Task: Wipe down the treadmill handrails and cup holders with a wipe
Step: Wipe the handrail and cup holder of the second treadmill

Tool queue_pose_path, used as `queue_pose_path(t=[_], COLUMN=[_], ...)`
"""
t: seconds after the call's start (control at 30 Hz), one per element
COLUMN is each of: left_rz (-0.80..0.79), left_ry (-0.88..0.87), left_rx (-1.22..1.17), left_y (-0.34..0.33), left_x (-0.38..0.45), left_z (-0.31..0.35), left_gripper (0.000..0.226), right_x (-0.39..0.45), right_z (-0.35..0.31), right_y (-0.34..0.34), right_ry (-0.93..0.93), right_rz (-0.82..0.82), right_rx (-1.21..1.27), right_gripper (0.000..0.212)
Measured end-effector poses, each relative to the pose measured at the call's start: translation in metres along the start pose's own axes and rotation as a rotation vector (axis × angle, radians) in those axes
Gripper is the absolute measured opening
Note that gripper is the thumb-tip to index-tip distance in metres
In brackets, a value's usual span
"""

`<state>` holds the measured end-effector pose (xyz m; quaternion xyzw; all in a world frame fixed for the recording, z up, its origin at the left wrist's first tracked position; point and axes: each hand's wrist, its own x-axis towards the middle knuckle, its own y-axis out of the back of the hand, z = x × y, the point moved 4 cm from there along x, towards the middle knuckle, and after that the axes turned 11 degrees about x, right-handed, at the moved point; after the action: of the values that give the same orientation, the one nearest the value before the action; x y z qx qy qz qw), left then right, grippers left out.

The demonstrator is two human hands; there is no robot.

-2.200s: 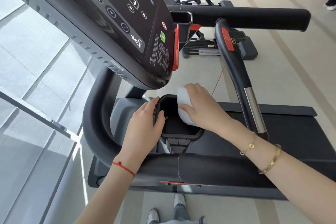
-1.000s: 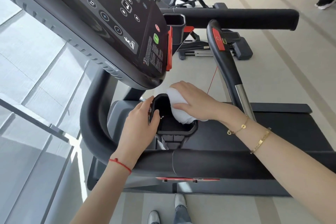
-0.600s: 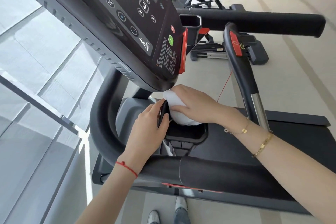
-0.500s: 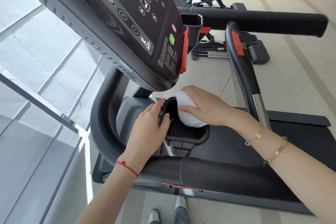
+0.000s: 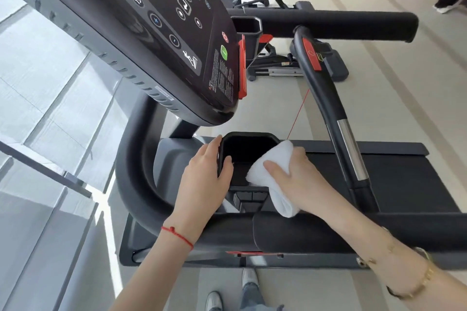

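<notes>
At the left edge of the treadmill, the curved black handrail (image 5: 131, 171) sweeps down from under the tilted console (image 5: 151, 33) and runs across the near side. Just inside that curve, the left hand (image 5: 204, 184) grips the left wall of the near cup holder (image 5: 249, 140): its thumb hooks over the rim into the well and its fingers lie along the outer face, steadying the cup holder. A red string circles that wrist.

The right hand (image 5: 295, 177) holds a bunched white wipe (image 5: 274, 159) at the right rim of the same cup holder. The thumb lies across the top of the cloth and the fingers curl round it from behind; the wipe's front edge dips into the well while its tail hangs below the palm, toward the padded front crossbar (image 5: 303, 235). Right of the hands rises the grip bar (image 5: 328, 103) with its chrome section, and beyond it the far cup holder (image 5: 246, 25) and far handrail (image 5: 328, 24).

The step in hand looks like cleaning the near cup holder's right wall and rim. Next, I judge, the wipe must be pressed along the remaining rim or bottom, then carried to the handrails; the far cup holder also appears to await its turn.
</notes>
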<state>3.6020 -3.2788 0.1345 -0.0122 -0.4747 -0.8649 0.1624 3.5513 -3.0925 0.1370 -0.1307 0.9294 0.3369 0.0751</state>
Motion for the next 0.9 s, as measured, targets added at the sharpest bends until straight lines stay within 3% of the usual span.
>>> queue_pose_path(t=[0.2,0.4,0.53,0.7,0.9], left_rz=[-0.016,-0.060,-0.073,-0.063,-0.001], left_ry=[-0.026,-0.051,-0.069,-0.080,-0.107], left_rx=[0.020,-0.011,-0.064,-0.086,-0.053], left_y=[0.001,0.006,0.008,0.006,0.006], left_x=[-0.001,0.001,0.002,0.001,0.001], left_z=[0.001,-0.008,-0.015,-0.019,-0.021], left_gripper=[0.052,0.046,0.043,0.042,0.038], right_x=[0.034,0.014,-0.005,-0.024,-0.032], right_z=[-0.022,-0.016,-0.032,-0.047,-0.057], right_y=[0.011,0.039,0.048,-0.001,-0.027], right_ry=[0.122,0.344,0.442,0.429,0.477], right_rz=[-0.042,-0.067,-0.272,-0.558,-0.454], right_rx=[-0.009,0.068,0.018,-0.258,-0.359], right_gripper=[0.052,0.043,0.049,0.047,0.044])
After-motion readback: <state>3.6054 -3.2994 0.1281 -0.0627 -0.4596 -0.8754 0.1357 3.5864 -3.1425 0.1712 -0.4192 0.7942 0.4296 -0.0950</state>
